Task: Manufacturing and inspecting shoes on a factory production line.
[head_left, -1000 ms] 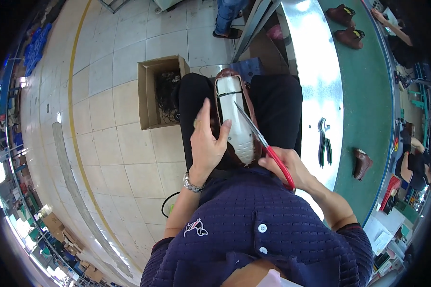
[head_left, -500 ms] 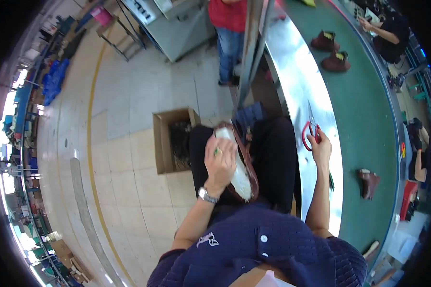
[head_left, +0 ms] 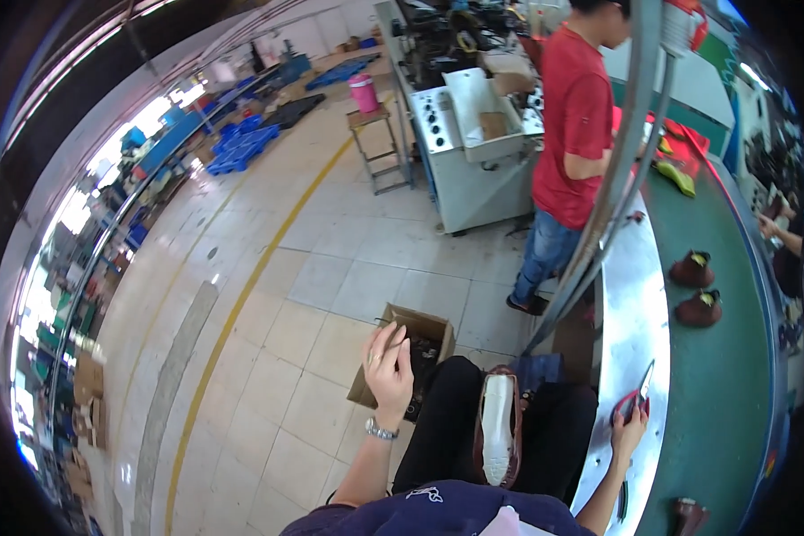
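Note:
Between my thighs rests a brown shoe [head_left: 482,420], its long pale bottom [head_left: 500,415] facing up. Neither hand touches it. My left hand [head_left: 389,371] is raised over an open cardboard box [head_left: 438,326] on the floor, with its fingers drawn together. A thin dark strip shows at the fingertips, too small to name surely. On the shiny metal ledge at my right, my right hand [head_left: 630,431] grips the red handles of a pair of scissors [head_left: 646,382], whose blades point away from me. Dark scraps lie in the box, partly hidden by my hand.
Beyond the ledge runs a green conveyor belt [head_left: 710,384] with brown shoes [head_left: 695,288] on it. A metal post [head_left: 616,170] rises ahead, beside a person in red [head_left: 576,125]. A stool [head_left: 380,147] and a grey machine cabinet [head_left: 482,188] stand farther off.
My left hand has left the shoe and moved left over the box. My right hand still has the scissors on the ledge. The view has tilted up, showing more of the room.

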Tool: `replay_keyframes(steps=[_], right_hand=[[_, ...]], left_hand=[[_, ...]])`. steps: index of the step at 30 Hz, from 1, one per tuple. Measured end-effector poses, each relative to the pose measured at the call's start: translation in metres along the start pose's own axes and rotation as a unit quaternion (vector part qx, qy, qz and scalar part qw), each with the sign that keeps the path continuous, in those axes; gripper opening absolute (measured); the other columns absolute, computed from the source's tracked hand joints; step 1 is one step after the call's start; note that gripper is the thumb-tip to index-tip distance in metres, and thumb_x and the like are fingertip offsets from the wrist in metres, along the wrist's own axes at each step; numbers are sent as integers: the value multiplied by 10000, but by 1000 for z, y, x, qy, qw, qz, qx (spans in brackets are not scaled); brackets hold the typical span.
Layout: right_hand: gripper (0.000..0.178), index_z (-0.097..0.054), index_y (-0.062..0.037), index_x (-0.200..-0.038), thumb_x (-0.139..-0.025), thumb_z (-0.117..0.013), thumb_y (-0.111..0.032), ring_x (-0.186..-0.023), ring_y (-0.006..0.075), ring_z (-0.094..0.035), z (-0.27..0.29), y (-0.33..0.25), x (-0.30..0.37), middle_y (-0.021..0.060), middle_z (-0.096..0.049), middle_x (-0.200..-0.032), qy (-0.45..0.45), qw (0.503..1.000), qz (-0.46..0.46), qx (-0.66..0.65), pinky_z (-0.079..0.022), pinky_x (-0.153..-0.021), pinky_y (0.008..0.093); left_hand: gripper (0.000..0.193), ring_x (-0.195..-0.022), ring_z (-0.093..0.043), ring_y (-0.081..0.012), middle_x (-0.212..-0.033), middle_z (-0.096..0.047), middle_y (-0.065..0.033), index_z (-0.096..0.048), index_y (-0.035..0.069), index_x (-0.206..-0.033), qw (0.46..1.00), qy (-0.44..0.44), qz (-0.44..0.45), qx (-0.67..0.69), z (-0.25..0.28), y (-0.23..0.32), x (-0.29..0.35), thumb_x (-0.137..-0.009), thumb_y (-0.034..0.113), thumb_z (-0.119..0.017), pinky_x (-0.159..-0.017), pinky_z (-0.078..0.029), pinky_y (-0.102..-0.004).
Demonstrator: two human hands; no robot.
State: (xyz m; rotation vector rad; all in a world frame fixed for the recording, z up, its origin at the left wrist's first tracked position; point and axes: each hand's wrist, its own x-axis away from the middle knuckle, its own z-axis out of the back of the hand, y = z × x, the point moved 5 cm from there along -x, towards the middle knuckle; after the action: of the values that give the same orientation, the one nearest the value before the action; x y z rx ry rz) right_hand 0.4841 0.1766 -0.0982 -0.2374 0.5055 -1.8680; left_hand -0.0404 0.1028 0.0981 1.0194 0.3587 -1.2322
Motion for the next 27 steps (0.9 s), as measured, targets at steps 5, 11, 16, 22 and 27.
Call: replay_keyframes(steps=[5,11,16,22,27], right_hand=[[569,-512,29,-1328,-841,-679,-213,-1287,419,-421,16,-3,6,293,-465,-1354,-12,999,-14,-36,-330,-1088,449],[593,-516,34,-1321,-865,-670,-313,-1223,396,-475,26,39,8,270,-503,-1290,35,999,-29,-4,-360,-1049,419],[542,-595,48,-1200,-856,-700,-357,-1029,387,-587,38,26,8,267,-595,-1128,41,996,82,-21,-469,-915,430],[535,-629,139,-1082,-864,-705,-344,-909,383,-656,56,26,29,305,-661,-987,86,988,126,-16,-527,-841,435],[543,-623,130,-1109,-876,-679,-358,-886,401,-657,58,30,57,303,-666,-974,57,995,74,-34,-527,-823,442]], left_hand=[[735,-1344,-349,-452,-1471,-307,-325,-257,-83,-1451,973,-154,169,-46,-24,-54,55,-905,232,-636,-1090,-345,-462],[1135,-1348,-390,-398,-1510,-242,-321,31,-67,-1498,885,-360,150,255,-55,74,144,-839,486,-709,-1098,-339,-413],[812,-1138,-573,-264,-1255,-577,-218,-343,-19,-1442,780,-420,292,361,-54,54,154,-886,477,-666,-993,-435,-346],[394,-810,-632,-345,-875,-657,-155,-669,10,-911,927,-324,180,55,-27,18,104,-990,348,-483,-686,-516,-423],[483,-686,-607,-354,-720,-592,-220,-590,-42,-730,925,-329,142,128,-28,9,112,-1000,341,-475,-623,-478,-447]])
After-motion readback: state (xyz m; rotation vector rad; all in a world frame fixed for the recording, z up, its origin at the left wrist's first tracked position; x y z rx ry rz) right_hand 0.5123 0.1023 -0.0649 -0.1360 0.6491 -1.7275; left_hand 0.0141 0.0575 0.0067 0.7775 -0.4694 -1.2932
